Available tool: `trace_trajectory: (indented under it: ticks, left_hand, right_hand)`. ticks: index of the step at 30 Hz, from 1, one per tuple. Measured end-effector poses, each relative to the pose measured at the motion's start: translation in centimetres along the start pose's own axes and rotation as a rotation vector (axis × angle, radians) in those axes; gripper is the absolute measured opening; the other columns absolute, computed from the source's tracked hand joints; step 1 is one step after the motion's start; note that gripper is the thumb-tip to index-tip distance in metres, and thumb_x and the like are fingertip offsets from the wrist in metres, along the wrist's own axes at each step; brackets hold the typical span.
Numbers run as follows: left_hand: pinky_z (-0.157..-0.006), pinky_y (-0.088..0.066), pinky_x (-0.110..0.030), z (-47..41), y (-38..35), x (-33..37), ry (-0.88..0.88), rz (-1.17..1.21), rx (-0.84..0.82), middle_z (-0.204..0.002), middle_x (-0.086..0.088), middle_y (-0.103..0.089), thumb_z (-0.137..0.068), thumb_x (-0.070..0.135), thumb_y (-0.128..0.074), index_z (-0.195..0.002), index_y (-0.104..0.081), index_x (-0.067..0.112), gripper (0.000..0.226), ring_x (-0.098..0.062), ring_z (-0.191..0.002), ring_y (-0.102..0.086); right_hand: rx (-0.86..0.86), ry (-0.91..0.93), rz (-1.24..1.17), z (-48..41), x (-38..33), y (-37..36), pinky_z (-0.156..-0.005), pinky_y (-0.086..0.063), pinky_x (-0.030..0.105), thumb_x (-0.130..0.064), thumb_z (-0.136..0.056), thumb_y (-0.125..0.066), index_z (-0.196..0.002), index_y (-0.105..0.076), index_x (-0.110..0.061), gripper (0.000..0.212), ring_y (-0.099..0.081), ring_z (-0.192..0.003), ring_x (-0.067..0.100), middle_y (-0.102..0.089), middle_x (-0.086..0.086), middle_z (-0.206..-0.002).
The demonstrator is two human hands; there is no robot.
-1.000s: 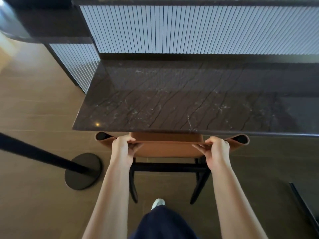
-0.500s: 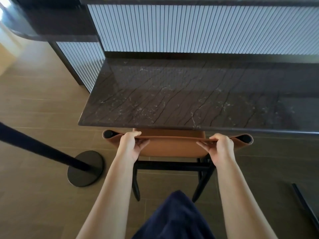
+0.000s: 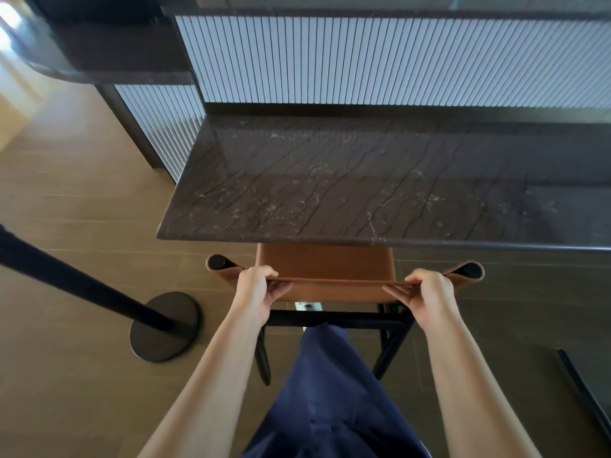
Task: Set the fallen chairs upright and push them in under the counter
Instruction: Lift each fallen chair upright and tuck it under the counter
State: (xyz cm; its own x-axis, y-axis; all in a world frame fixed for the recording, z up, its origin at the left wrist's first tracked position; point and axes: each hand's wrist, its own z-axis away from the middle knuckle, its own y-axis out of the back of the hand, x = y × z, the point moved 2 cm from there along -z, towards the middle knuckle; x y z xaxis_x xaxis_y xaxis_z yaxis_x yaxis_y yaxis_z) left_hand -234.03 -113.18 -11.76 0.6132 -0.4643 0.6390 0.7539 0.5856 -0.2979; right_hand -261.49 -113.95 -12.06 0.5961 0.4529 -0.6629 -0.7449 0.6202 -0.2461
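From the head view, the left hand and right hand each curl fingers over the top rail of the upright tan leather chair, whose seat lies beyond them, partly under the dark veined marble counter.

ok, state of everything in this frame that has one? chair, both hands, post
chair, upright on its legs, seat partly under the counter, top edge outside it.
left hand, grips the chair's top edge near its left end.
right hand, grips the chair's top edge near its right end.
post, standing on its round base, left of the chair, apart from it.
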Motion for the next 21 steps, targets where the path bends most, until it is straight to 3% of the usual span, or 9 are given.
trace_trajectory:
  ticks: [3,6,10,14,18,21]
  left_hand:
    - [-0.066,-0.061,-0.038,-0.5,0.3,-0.8,0.002,-0.037,-0.002,-0.093,-0.015,-0.049,-0.087,-0.012,-0.044,-0.088,-0.052,-0.001,0.013,-0.032,-0.088,-0.056]
    - [-0.071,-0.059,-0.039,-1.1,0.0,-2.0,0.001,-0.039,-0.036,-0.091,-0.015,-0.051,-0.087,-0.013,-0.044,-0.091,-0.051,-0.001,0.015,-0.027,-0.083,-0.057]
    - [-0.071,-0.057,-0.039,-3.1,-0.6,-1.0,-0.004,-0.015,-0.041,-0.084,-0.013,-0.053,-0.088,-0.014,-0.043,-0.083,-0.05,0.002,0.019,-0.025,-0.08,-0.057]
    - [-0.073,-0.056,-0.04,-5.2,-0.7,-1.1,0.043,0.022,-0.043,-0.084,-0.015,-0.055,-0.089,-0.014,-0.044,-0.086,-0.051,0.0,0.016,-0.027,-0.082,-0.059]
    - [-0.071,-0.058,-0.04,-6.0,-2.0,-2.7,0.12,0.124,-0.023,-0.083,-0.016,-0.055,-0.089,-0.014,-0.044,-0.092,-0.052,-0.001,0.015,-0.027,-0.08,-0.059]
    - [-0.064,-0.057,-0.038,-6.7,-2.3,-3.0,0.144,0.141,-0.008,-0.084,-0.017,-0.057,-0.09,-0.014,-0.045,-0.093,-0.053,-0.002,0.015,-0.027,-0.08,-0.061]
  right_hand:
    - [0.006,-0.013,-0.005,-0.5,1.2,1.2,-0.066,-0.057,0.052,0.017,-0.085,-0.039,-0.087,-0.05,0.001,0.02,-0.063,-0.071,0.034,-0.054,0.019,-0.083]
    - [-0.006,-0.025,-0.038,-1.7,2.4,2.6,-0.079,-0.055,0.057,0.018,-0.086,-0.039,-0.099,-0.048,-0.001,0.024,-0.063,-0.077,0.035,-0.054,0.02,-0.081]
    - [-0.028,-0.028,-0.017,-3.5,2.8,1.6,-0.069,-0.058,0.05,0.017,-0.087,-0.041,-0.096,-0.049,-0.002,0.022,-0.065,-0.079,0.034,-0.056,0.02,-0.08]
    - [-0.032,-0.016,0.008,-5.5,2.2,0.0,-0.08,-0.056,0.053,0.016,-0.087,-0.042,-0.085,-0.05,-0.003,0.021,-0.063,-0.079,0.033,-0.055,0.018,-0.082]
    - [-0.016,-0.045,0.011,-7.2,1.1,0.6,-0.076,-0.056,0.051,0.016,-0.087,-0.043,-0.085,-0.052,-0.002,0.02,-0.065,-0.087,0.037,-0.059,0.022,-0.089]
    - [0.017,-0.07,-0.014,-8.4,1.4,0.8,-0.076,-0.057,0.053,0.017,-0.086,-0.043,-0.084,-0.053,-0.001,0.02,-0.065,-0.08,0.033,-0.058,0.019,-0.082]
